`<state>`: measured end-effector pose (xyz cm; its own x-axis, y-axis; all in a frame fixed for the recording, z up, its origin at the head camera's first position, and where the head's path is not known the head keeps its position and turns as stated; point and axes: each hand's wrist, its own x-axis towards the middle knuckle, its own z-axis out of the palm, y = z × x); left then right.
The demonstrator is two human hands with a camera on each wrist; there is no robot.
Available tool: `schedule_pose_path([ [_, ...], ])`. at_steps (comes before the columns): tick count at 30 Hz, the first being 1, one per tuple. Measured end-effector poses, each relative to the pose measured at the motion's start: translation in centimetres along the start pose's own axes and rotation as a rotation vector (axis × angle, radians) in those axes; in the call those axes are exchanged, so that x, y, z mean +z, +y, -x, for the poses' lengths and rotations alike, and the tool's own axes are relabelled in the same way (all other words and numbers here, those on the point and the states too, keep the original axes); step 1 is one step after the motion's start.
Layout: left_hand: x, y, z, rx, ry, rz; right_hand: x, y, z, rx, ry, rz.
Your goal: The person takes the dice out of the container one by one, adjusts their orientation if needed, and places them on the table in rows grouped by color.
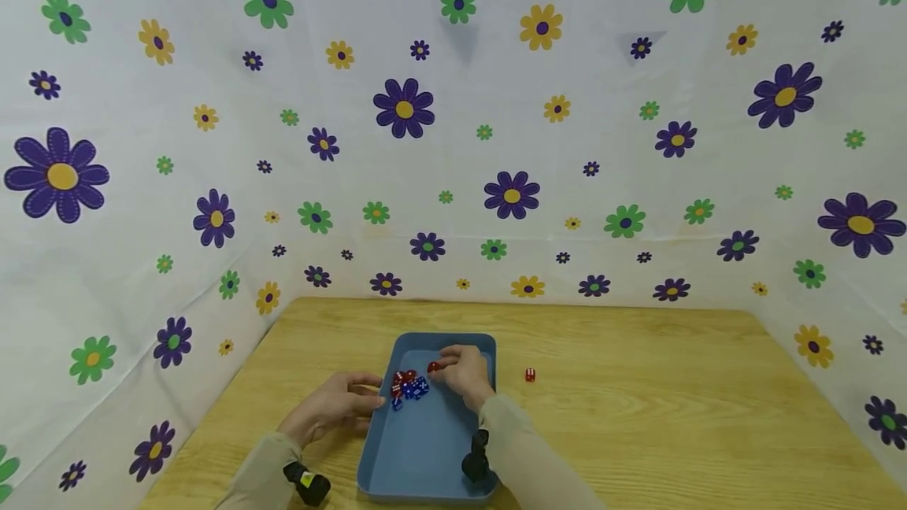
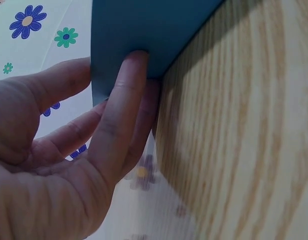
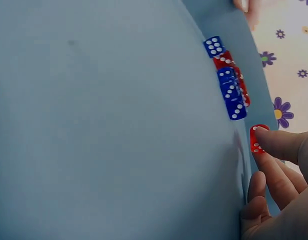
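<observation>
Left hand (image 1: pixel 329 409) grips the blue tray (image 1: pixel 428 459); right hand (image 1: pixel 464 375) pinches a red die (image 3: pixel 254 141) (another die (image 1: pixel 530 375) sits on the table (image 1: pixel 652 408)).

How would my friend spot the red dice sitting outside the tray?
On the wooden table, find the blue tray. Look right of its far half for a small red die. It lies alone, unlike the dice grouped inside the tray.

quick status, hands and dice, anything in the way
Left hand touching left side of tray. Right hand pinching red die. Dice cluster in tray, lone red die outside, right. No obstruction visible.
</observation>
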<state>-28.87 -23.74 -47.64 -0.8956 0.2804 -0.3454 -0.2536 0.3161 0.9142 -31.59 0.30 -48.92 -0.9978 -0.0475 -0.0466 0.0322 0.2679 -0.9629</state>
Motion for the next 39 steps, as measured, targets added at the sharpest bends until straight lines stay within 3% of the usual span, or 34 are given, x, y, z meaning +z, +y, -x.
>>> schedule_pose_path([
  [7, 0.1, -0.1, -0.2, 0.017, -0.016, 0.016, -1.3, -0.5, 0.2, 0.027, -0.039, -0.091],
  [15, 0.3, -0.4, 0.2, 0.021, -0.025, 0.025, -2.9, -1.2, 0.7, -0.008, -0.101, -0.162],
  [21, 0.4, -0.3, 0.2, 0.012, 0.002, 0.021, -4.2, -1.7, 0.7, -0.070, -0.125, -0.154],
  [27, 0.2, -0.2, 0.0, 0.006, -0.003, 0.027, -5.7, -2.1, 0.8, -0.068, -0.157, -0.131],
  [39, 0.3, -0.2, -0.2, 0.004, -0.004, 0.004, -10.1, -0.7, 1.2, -0.121, -0.143, -0.007],
])
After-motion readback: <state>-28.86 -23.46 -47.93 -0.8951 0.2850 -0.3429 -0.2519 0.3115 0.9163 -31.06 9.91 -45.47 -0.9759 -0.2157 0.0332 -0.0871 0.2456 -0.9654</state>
